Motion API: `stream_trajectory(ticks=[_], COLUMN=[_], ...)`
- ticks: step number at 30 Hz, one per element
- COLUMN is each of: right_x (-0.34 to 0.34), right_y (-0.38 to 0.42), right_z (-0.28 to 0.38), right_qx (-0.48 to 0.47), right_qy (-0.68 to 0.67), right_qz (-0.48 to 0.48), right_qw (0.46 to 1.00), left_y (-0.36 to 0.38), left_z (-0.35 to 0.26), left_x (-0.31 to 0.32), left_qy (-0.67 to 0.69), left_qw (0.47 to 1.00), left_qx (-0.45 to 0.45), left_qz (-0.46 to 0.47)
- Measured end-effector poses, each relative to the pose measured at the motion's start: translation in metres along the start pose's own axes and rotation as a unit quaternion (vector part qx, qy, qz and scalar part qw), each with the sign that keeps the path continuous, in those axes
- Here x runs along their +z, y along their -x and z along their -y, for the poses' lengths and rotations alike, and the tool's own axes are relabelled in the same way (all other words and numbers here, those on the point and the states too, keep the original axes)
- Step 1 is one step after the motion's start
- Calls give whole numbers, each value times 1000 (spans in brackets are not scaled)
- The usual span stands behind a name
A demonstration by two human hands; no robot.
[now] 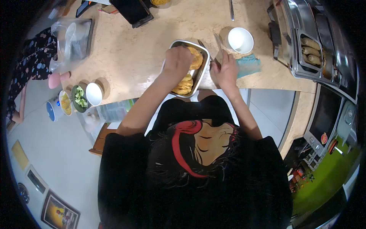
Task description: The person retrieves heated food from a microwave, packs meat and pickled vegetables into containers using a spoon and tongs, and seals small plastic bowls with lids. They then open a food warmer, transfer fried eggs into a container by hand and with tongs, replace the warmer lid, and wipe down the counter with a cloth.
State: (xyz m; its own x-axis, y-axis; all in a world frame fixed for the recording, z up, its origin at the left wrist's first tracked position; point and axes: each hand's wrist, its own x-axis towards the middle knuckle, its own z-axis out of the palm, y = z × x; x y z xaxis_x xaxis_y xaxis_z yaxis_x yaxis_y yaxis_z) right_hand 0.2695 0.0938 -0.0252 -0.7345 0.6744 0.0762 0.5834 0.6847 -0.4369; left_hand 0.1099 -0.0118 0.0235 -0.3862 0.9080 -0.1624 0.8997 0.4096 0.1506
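A metal tray [204,74] at the table's front edge holds golden-brown food pieces [183,87]. My left hand [180,60] is over the tray's upper left part, its fingers curled down beside a large golden piece [196,58]; what they hold, if anything, is hidden. To the right of the tray, my right hand [226,72] rests at the table with thumb and fingers apart, close to a knife-like metal utensil [218,41]. A teal cloth [248,65] lies just right of that hand, and a white bowl [240,40] stands above it.
A dark phone on a stand [131,11] is at the back. Bowls, one with green slices [80,97], one white [94,94], stand at the left edge. A person in a dark patterned top [36,57] is far left. Metal trays with rolls [310,49] stand right.
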Motion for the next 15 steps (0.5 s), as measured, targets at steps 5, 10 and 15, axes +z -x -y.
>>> stream_trajectory(ticks=[5,10,15], right_x=[0,-10,-11], right_y=[15,25,30], right_z=[-21,-27,-32], right_qx=[89,125,124], right_qy=[-160,-261,-302], right_qz=[44,82,79], right_qw=[982,954,942], left_y=[-13,-24,-23], left_z=[-1,8,7], left_x=[5,8,8], left_qy=[-6,45,55], left_qw=[990,978,972], left_qx=[-61,-102,-118], left_qz=[125,176,196])
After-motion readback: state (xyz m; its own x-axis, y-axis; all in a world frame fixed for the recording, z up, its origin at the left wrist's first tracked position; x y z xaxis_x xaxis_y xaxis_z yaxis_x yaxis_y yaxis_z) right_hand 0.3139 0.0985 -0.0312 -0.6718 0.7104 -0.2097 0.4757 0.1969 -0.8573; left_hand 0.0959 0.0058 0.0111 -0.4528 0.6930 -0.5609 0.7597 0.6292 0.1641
